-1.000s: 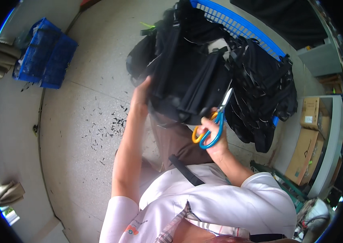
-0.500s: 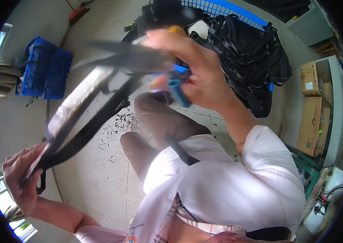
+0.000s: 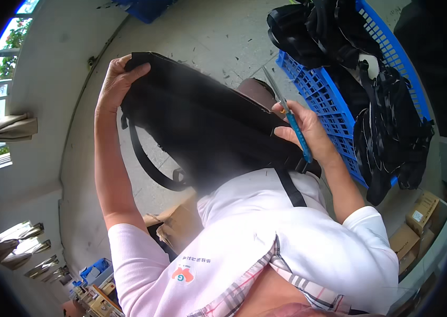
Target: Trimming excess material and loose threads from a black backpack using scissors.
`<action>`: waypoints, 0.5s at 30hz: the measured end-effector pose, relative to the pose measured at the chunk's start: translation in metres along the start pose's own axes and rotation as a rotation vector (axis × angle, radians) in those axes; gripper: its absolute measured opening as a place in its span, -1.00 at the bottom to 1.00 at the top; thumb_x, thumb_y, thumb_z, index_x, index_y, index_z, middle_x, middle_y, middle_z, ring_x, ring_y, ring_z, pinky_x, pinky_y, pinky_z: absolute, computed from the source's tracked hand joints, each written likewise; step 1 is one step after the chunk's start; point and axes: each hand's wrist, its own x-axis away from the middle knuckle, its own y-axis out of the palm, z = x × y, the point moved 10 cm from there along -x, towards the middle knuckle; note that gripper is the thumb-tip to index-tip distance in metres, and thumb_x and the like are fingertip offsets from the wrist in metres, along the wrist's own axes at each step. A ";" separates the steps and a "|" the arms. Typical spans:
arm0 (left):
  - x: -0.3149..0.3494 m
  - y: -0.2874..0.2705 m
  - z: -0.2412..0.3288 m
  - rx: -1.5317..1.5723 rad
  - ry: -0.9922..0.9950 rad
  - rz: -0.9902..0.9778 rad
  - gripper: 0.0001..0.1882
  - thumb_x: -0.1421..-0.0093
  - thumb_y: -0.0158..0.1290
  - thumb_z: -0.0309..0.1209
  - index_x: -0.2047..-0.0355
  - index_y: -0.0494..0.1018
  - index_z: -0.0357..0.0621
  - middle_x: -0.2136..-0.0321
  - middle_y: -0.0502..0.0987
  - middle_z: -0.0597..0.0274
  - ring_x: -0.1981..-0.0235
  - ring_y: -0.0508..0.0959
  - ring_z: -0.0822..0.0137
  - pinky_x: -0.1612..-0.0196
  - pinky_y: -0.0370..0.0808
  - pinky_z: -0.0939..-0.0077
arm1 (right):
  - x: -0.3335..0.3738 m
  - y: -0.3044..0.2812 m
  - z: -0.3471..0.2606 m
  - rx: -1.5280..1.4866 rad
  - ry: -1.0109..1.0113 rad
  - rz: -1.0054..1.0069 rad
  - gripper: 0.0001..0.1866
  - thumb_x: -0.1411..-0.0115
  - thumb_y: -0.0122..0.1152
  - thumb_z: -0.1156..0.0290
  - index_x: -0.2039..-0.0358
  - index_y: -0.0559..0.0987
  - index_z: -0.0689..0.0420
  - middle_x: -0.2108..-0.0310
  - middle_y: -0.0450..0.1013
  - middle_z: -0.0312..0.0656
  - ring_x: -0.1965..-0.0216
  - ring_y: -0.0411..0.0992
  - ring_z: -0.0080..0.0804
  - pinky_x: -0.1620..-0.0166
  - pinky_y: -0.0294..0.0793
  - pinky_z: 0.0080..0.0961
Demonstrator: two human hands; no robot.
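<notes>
A large black fabric bag [image 3: 197,119] with loose straps spreads across my lap, tilted and partly blurred. My left hand [image 3: 116,87] is closed on its upper left corner, thumb on top and fingers behind. In my right hand [image 3: 316,134] is a pair of blue-handled scissors [image 3: 298,132], their pointed blades up and away from me. That hand is beside the bag's right edge, its fingertips at or very near the fabric. A black strap [image 3: 152,171] loops down from the bag's left side, and another strap [image 3: 289,187] lies over my white shirt.
To the right stands a blue plastic crate [image 3: 329,113] heaped with black strapped bags [image 3: 387,116]. Cardboard boxes [image 3: 405,240] sit at the lower right, and a torn carton [image 3: 178,222] is near my left elbow. Dark scraps are scattered on the floor [image 3: 202,34].
My view has turned. The bag, held up at the left with straps stretched before, now lies broad across my lap. My right hand with the scissors has come down beside its right edge.
</notes>
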 end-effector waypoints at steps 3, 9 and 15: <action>-0.008 -0.023 -0.025 0.132 0.099 0.125 -0.85 0.07 0.20 -0.57 0.46 0.50 -0.10 0.51 0.51 0.41 0.44 0.48 0.57 0.36 0.42 0.71 | 0.003 -0.012 0.014 0.086 0.074 -0.025 -0.43 0.14 0.41 0.37 0.08 0.43 0.16 0.37 0.36 -0.43 0.35 0.26 -0.71 0.26 0.28 -0.76; -0.006 -0.044 -0.028 0.192 0.215 0.159 -0.85 0.06 0.17 -0.61 0.44 0.50 -0.14 0.51 0.51 0.39 0.46 0.47 0.53 0.33 0.42 0.69 | 0.007 -0.031 -0.031 0.807 -0.097 -0.011 -0.30 0.24 0.41 0.05 0.10 0.41 0.11 0.48 0.30 -0.30 0.45 0.31 -0.51 0.35 0.40 -0.59; 0.002 -0.014 0.004 0.040 0.303 0.027 -0.86 0.05 0.16 -0.57 0.41 0.52 -0.23 0.55 0.50 0.43 0.51 0.43 0.60 0.36 0.37 0.74 | -0.021 -0.009 -0.068 0.942 -0.365 -0.014 -0.27 0.29 0.35 -0.14 0.15 0.43 0.04 0.43 0.27 -0.24 0.44 0.31 -0.38 0.37 0.37 -0.45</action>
